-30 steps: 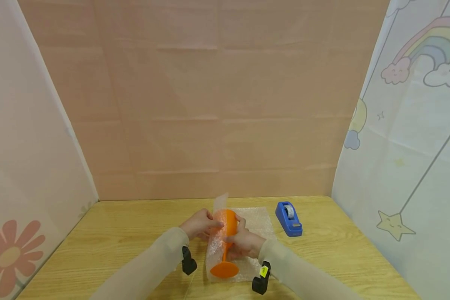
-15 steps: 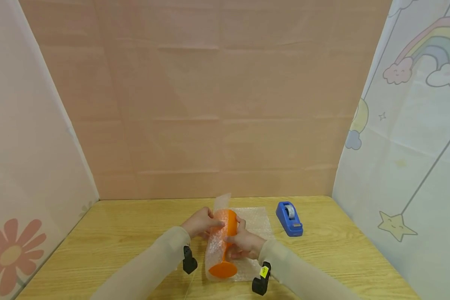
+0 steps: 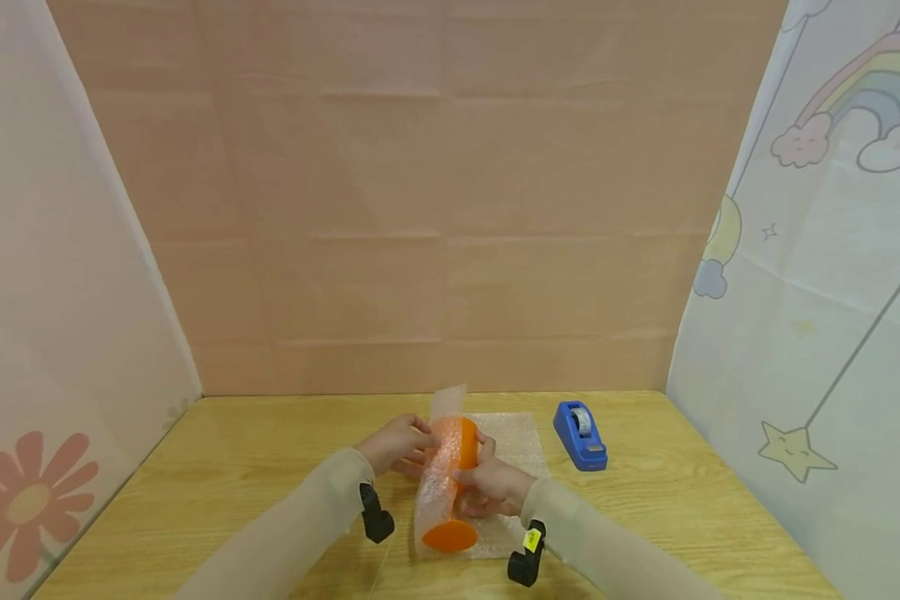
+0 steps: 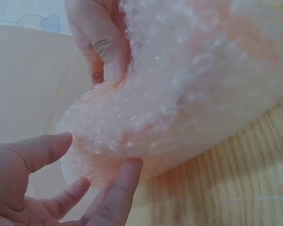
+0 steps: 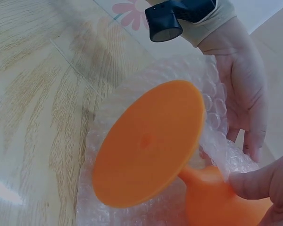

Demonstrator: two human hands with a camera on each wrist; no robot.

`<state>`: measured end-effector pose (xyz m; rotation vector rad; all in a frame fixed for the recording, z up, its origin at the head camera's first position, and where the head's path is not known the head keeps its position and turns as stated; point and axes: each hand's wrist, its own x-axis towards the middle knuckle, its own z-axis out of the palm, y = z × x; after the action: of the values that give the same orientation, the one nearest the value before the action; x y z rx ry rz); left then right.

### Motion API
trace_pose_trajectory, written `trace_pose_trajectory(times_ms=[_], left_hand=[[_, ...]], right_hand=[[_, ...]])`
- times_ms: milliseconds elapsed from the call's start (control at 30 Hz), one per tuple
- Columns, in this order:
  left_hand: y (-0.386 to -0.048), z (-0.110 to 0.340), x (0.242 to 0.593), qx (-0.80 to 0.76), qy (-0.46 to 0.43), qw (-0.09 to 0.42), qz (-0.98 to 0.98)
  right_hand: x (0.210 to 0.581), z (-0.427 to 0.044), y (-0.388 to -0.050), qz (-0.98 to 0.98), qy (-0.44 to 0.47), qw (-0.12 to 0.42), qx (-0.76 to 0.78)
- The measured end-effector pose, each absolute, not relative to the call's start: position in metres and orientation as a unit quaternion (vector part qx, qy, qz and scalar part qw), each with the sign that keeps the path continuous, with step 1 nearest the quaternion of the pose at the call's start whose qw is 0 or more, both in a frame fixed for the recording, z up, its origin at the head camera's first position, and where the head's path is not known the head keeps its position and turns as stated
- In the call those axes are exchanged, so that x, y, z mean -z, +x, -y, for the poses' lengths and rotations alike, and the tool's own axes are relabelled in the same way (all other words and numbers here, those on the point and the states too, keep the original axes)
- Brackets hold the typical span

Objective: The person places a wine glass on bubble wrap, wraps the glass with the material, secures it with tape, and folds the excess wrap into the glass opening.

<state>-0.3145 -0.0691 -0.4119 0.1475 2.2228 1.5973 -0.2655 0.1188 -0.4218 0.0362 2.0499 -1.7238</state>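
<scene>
Left hand (image 3: 396, 443): thumb backed off the wrapped cup a little since the last frame; fingers (image 4: 125, 188) spread and released, right at the wrap's curve
Orange goblet (image 3: 468, 443): on its side over the sheet, base (image 5: 148, 143) toward the person; whether it is lifted off the table (image 3: 270, 467), can't tell
Bubble wrap (image 3: 506, 437): left side folded over the cup, right side flat, one end sticking out past the mouth
Right hand (image 3: 495, 485): grasping the goblet, thumb (image 5: 250, 184) at the wrap's edge
Wrap tension: best kept snug with that thumb down, or the fold may spring back
Stem: thin, likely leaves slack; tuck there, don't squeeze
Tape dispenser (image 3: 581, 436): within reach, right side
</scene>
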Motion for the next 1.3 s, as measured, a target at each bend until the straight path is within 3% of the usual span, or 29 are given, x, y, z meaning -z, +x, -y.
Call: trace_pose_trajectory(times_ms=[733, 1300], left_hand=[[-0.315, 0.062, 0.419, -0.572, -0.001, 0.213, -0.792], [-0.312, 0.064, 0.418, -0.571, 0.014, 0.217, -0.792]], right_hand=[[0.425, -0.123, -0.268, -0.729, 0.021, 0.239, 0.641], [0.417, -0.123, -0.271, -0.743, 0.014, 0.226, 0.63]])
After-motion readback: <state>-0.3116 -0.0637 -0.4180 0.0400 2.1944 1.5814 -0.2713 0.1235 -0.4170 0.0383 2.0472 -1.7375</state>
